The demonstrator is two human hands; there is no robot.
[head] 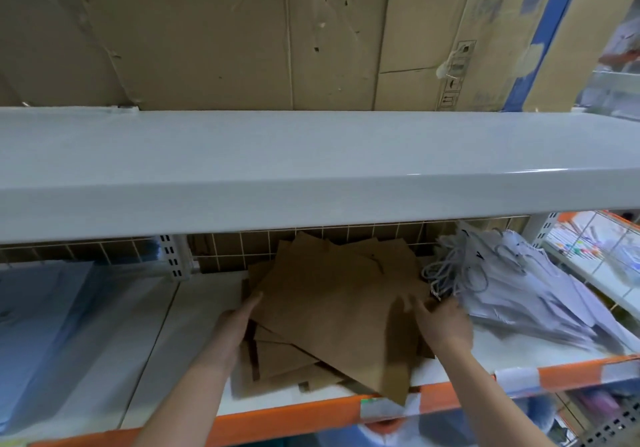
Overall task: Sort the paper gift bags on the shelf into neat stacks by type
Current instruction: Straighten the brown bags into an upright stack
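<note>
Head view: your left hand point(232, 323) lies with straight fingers pressed flat against the left edge of the brown paper bags point(329, 311), grip open. Your right hand point(441, 325) rests on their right side, fingers spread, grip open. The brown pile lies askew between both hands on the shelf point(194, 353); its count cannot be told. One pile of white bags point(526, 291) lies just right.

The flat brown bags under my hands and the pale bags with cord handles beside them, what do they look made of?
Flat brown bags: likely uncoated kraft paper, matte, with crisp folded edges. Pale bags with cord handles: seemingly smoother white or lilac paper, thin sheets fanned out; the grey handles look like twisted cord, though blur leaves that uncertain.
</note>
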